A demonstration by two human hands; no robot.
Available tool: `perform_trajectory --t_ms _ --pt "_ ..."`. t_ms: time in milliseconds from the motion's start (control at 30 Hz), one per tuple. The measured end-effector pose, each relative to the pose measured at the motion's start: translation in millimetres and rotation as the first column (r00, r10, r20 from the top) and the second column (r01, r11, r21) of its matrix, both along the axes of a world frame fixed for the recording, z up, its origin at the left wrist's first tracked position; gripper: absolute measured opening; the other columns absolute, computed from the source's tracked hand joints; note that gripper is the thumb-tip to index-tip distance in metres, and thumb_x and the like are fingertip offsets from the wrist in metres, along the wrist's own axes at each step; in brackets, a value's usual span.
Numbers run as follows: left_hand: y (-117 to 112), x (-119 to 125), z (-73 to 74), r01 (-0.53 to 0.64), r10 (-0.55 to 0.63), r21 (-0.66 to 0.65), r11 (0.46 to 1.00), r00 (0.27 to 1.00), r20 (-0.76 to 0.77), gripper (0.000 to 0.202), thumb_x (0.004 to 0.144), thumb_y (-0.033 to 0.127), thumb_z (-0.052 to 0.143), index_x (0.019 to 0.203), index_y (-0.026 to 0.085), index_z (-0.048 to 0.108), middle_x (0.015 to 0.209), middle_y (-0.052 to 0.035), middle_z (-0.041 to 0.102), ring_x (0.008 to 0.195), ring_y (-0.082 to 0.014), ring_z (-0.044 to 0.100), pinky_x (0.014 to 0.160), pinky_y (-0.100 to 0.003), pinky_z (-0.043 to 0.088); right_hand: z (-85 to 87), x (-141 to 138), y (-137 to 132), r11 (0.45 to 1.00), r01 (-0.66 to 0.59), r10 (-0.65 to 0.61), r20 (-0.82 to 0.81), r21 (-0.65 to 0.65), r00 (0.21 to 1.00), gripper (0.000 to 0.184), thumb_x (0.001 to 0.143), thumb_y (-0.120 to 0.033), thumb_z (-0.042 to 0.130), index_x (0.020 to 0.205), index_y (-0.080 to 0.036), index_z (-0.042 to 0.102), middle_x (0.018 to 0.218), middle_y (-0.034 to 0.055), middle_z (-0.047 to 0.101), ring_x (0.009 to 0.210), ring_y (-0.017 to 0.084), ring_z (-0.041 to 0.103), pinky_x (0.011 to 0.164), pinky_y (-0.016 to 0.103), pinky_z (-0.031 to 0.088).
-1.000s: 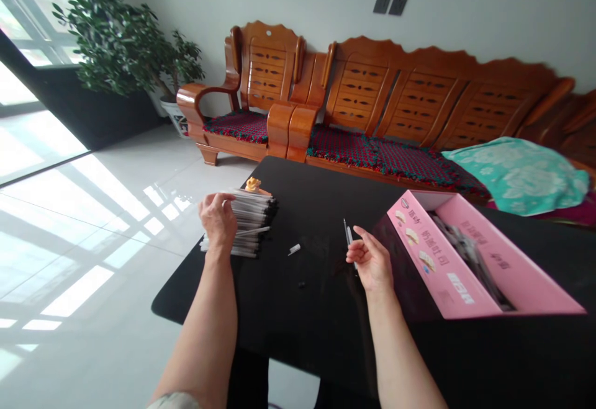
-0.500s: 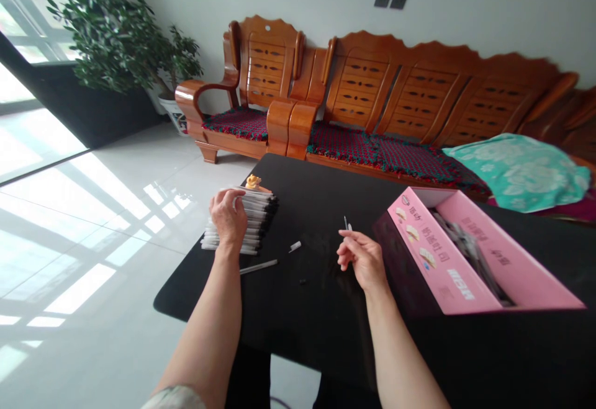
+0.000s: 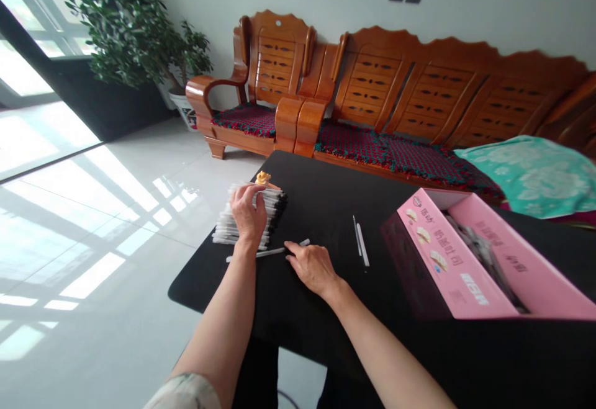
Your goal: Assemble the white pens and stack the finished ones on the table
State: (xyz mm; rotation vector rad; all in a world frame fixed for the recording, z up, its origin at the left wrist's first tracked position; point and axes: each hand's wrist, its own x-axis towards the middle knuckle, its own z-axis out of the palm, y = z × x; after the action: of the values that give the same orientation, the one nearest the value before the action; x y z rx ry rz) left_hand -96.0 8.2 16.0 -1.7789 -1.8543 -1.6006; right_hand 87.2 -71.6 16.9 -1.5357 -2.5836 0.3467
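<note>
A row of clear pens with dark tips (image 3: 274,213) lies at the table's left edge. My left hand (image 3: 249,213) rests over this row, fingers bent, thumb and index finger slightly apart, with nothing visible between them. A single clear pen barrel (image 3: 270,252) lies in front of the row, partly behind my left wrist. My right hand (image 3: 316,267) is low over the table, its thumb and index finger apart at the barrel's right end. Just beyond its index finger shows a small white cap (image 3: 305,242). Farther right, a thin refill (image 3: 356,235) lies beside a white pen tube (image 3: 362,244).
An open pink box (image 3: 442,254) with dark and clear pieces inside stands on the black table (image 3: 326,192) at the right. A small yellow figurine (image 3: 263,178) sits behind the pens. A wooden sofa (image 3: 363,80) and a potted plant (image 3: 135,36) stand beyond.
My right hand has moved left, from beside the refill to the lone pen barrel. The refill and white tube now lie uncovered. My left hand stays over the row. The view has shifted slightly.
</note>
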Motion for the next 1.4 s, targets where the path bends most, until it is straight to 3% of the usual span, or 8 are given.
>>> perform_trajectory --t_ms 200,433,600,767,1067,1167,1333,1400 --pt "-1.9 3.3 3.3 -0.003 0.003 0.012 1.0 1.0 0.026 0.02 0.088 0.018 0.049 0.096 0.02 0.067 0.102 -0.0064 0.066 0.1 -0.0216 0.057 0.096 -0.036 0.039 -4.1 -23.2 7.1 0.999 -0.042 0.042 0.027 0.011 0.999 0.025 0.096 -0.029 0.048 0.098 -0.022 0.071 0.094 0.0083 0.076 0.092 0.023 0.072 0.079 0.029 0.049" --pt "-2.2 2.4 3.2 0.01 -0.01 0.002 1.0 0.999 0.043 0.02 0.088 0.02 0.05 0.099 0.02 0.067 0.105 -0.0069 0.066 0.104 -0.0221 0.057 0.099 -0.036 0.039 -6.7 -39.4 5.8 0.999 -0.026 0.03 -0.071 0.047 0.997 0.022 0.091 -0.036 0.056 0.099 -0.021 0.07 0.091 0.0082 0.076 0.088 0.025 0.072 0.075 0.03 0.048" --pt "-5.9 18.1 5.8 0.107 -0.102 -0.047 0.993 0.991 0.089 0.022 0.088 0.022 0.05 0.101 0.02 0.067 0.103 -0.0058 0.065 0.085 -0.0181 0.061 0.085 -0.03 0.047 0.2 28.8 16.3 0.946 0.316 -0.29 -0.247 0.069 0.924 0.018 0.09 -0.032 0.056 0.092 -0.025 0.072 0.084 0.0042 0.077 0.079 0.02 0.071 0.069 0.025 0.045" --pt "-12.2 47.6 5.7 0.387 -0.38 -0.148 0.91 0.922 0.072 0.021 0.088 0.023 0.052 0.099 0.02 0.07 0.089 -0.003 0.066 0.072 -0.0139 0.059 0.072 -0.024 0.047 -4.7 127.8 26.3 0.669 0.74 -0.695 -0.295 0.069 0.655 0.017 0.08 -0.033 0.06 0.076 -0.022 0.073 0.075 0.0075 0.074 0.074 0.023 0.069 0.06 0.027 0.042" --pt "-12.2 61.8 -7.2 0.591 -0.619 -0.365 0.719 0.784 0.051 0.014 0.082 0.02 0.06 0.082 0.018 0.073 0.074 -0.0014 0.066 0.063 -0.0111 0.056 0.062 -0.022 0.042 -23.5 159.4 21.5 0.644 0.753 -0.755 -0.276 -0.135 0.595 0.019 0.072 -0.038 0.065 0.063 -0.021 0.067 0.06 0.0042 0.069 0.059 0.02 0.064 0.055 0.027 0.04" --pt "-16.5 62.1 -2.4 0.688 -0.697 -0.46 0.562 0.693 0.186 0.016 0.082 0.026 0.061 0.083 0.017 0.073 0.069 -0.0005 0.065 0.06 -0.0106 0.056 0.056 -0.02 0.041 -20.0 153.5 19.2 0.643 0.763 -0.75 -0.266 -0.072 0.606 0.017 0.073 -0.036 0.062 0.065 -0.022 0.067 0.065 0.0048 0.07 0.065 0.02 0.065 0.057 0.027 0.039" --pt "-27.3 65.7 6.9 0.751 -0.731 -0.658 -0.06 0.416 0.542 0.025 0.072 0.037 0.072 0.082 0.015 0.07 0.062 0.0012 0.063 0.049 -0.0095 0.054 0.044 -0.018 0.039 -18.4 146.3 16.5 0.663 0.744 -0.738 -0.247 -0.088 0.628 0.017 0.075 -0.037 0.062 0.067 -0.022 0.065 0.067 0.0035 0.07 0.067 0.02 0.066 0.058 0.026 0.039" --pt "-30.4 68.8 6.3 0.689 -0.706 -0.693 -0.213 0.381 0.596 0.028 0.066 0.037 0.077 0.081 0.015 0.068 0.062 0.0011 0.063 0.048 -0.0099 0.055 0.042 -0.018 0.039 -19.2 145.4 16.2 0.657 0.744 -0.749 -0.211 -0.118 0.628 0.016 0.073 -0.037 0.064 0.066 -0.022 0.065 0.068 0.0036 0.07 0.066 0.019 0.065 0.057 0.026 0.039"
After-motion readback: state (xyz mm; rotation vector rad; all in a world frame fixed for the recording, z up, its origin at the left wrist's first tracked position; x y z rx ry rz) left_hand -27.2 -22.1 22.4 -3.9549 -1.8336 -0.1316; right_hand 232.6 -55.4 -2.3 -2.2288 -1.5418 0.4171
